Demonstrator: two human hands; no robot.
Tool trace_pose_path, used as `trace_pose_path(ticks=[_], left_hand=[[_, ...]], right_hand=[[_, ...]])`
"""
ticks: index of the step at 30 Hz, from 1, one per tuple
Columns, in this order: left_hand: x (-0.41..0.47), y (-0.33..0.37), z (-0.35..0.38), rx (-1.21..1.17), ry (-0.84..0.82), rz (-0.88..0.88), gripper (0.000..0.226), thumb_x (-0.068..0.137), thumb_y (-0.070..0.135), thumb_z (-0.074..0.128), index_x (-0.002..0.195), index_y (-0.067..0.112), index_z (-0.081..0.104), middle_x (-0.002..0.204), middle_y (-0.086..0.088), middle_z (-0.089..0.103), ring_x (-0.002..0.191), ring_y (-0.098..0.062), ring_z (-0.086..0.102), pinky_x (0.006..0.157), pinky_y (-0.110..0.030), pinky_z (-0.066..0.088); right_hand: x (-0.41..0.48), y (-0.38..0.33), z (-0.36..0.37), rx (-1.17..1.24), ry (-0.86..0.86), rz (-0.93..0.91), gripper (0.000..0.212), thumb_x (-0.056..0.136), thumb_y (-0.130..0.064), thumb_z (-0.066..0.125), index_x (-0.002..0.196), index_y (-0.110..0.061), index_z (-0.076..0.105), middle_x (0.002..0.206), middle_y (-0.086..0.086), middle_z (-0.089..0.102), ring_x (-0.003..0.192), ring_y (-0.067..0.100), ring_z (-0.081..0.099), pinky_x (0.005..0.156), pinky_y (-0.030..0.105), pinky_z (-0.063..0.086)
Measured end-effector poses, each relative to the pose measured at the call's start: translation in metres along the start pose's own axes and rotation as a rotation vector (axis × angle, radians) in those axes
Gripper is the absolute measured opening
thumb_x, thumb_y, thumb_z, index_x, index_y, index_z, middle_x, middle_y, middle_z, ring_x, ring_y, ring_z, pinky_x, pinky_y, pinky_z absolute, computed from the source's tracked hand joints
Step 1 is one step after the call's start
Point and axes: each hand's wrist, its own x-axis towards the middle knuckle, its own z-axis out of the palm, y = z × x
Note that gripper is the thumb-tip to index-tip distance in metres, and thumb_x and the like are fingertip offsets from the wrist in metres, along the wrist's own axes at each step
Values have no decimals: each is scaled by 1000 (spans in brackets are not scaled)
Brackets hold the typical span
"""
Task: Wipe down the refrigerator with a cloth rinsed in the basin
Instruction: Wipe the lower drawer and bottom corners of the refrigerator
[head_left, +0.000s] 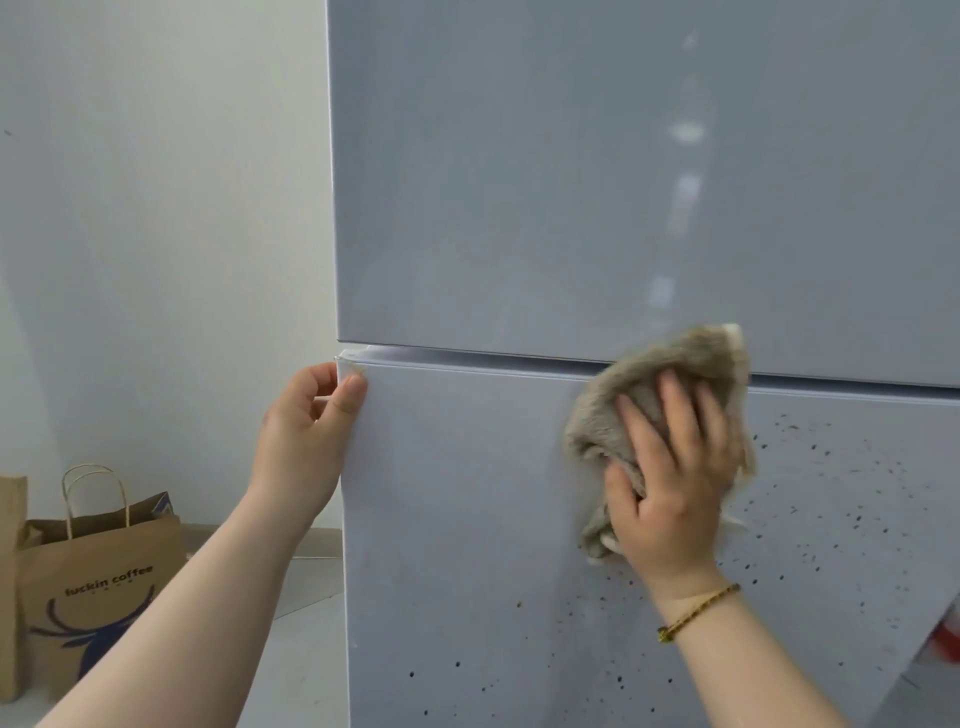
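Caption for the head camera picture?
Right hand presses a cloth on the speckled lower fridge door; left hand grips its corner.

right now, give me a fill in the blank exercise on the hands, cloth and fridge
1. The right hand, a ____ on its wrist, presses the cloth on the refrigerator.
2. The left hand grips the top corner of the ____ door.
3. The paper bag stands to the refrigerator's ____.
Missing words: bracelet; lower; left.

One refrigerator — two doors, one cloth, two hands, left hand and right hand, one bracelet, two paper bags, dark specks — beyond counting.
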Motion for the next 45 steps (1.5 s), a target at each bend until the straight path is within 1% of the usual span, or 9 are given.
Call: trace_pose_path(ticks=[4, 7, 10, 15, 21, 26, 29, 38, 45], left_hand=[[-3, -2, 10, 50, 78, 3, 10, 95, 22, 43, 100, 16, 50, 79, 8, 52, 63, 3, 51, 53, -1, 38], [-8, -11, 18, 164, 202, 111, 26, 93, 26, 46, 112, 8, 48, 107, -8, 48, 92, -21, 51, 90, -28, 39], [-19, -18, 24, 304, 324, 421, 41, 87, 29, 45, 122, 10, 36, 132, -22, 36, 123, -29, 30, 101, -38, 25], [-45, -29, 49, 552, 175, 946, 35, 93, 35, 37, 120, 13, 42, 128, -14, 34, 126, -26, 28, 107, -37, 23], [-55, -45, 80, 791, 38, 966, 42, 94, 48, 29, 125, 22, 42, 133, -11, 34, 139, -22, 12, 115, -40, 6], [-54, -52, 90, 878, 106, 967, 49, 89, 53, 34, 130, 26, 37, 134, -12, 33, 143, -13, -4, 117, -39, -1], [-55, -52, 92, 892, 154, 974, 50, 87, 53, 38, 125, 22, 43, 133, -13, 34, 143, -13, -3, 117, -40, 1], [-61, -50, 104, 819, 212, 899, 53, 90, 56, 29, 118, 14, 45, 132, -14, 31, 143, -12, -4, 117, -40, -3], [-71, -43, 121, 736, 220, 730, 59, 88, 61, 25, 123, 16, 40, 135, -12, 24, 141, -19, -4, 115, -35, -11]], right_hand=[[-18, -43, 13, 2, 64, 261, 36, 84, -24, 42, 119, -18, 46, 132, 11, 36, 125, 35, 29, 106, 49, 19], [-28, -64, 17, 40, -111, -132, 28, 96, -28, 29, 118, -25, 47, 132, 3, 38, 129, 26, 22, 111, 49, 12], [-25, -33, 13, 12, -140, -377, 28, 96, -26, 32, 118, -26, 49, 132, -1, 41, 129, 23, 24, 110, 48, 17], [-29, 52, -10, -41, 65, 107, 39, 88, -25, 37, 127, -20, 39, 149, 1, 23, 134, 25, 21, 110, 45, 19], [-37, 47, -8, 22, 196, 587, 37, 86, -20, 40, 122, -11, 39, 138, 27, 35, 127, 34, 21, 104, 58, 22], [-52, 29, -9, -24, -97, -99, 32, 97, -32, 27, 123, -23, 44, 141, 2, 22, 130, 27, 18, 108, 51, 14], [-47, 48, -13, -53, -137, -214, 30, 95, -30, 34, 123, -24, 44, 143, -3, 19, 137, 20, 15, 108, 51, 15], [-18, 106, -33, 118, 224, 972, 68, 81, -42, 31, 131, 3, 43, 147, 14, 29, 136, 38, 21, 111, 46, 17], [-27, 49, -14, -5, -62, -3, 33, 89, -30, 39, 120, -22, 44, 133, 6, 35, 130, 26, 19, 107, 50, 15]])
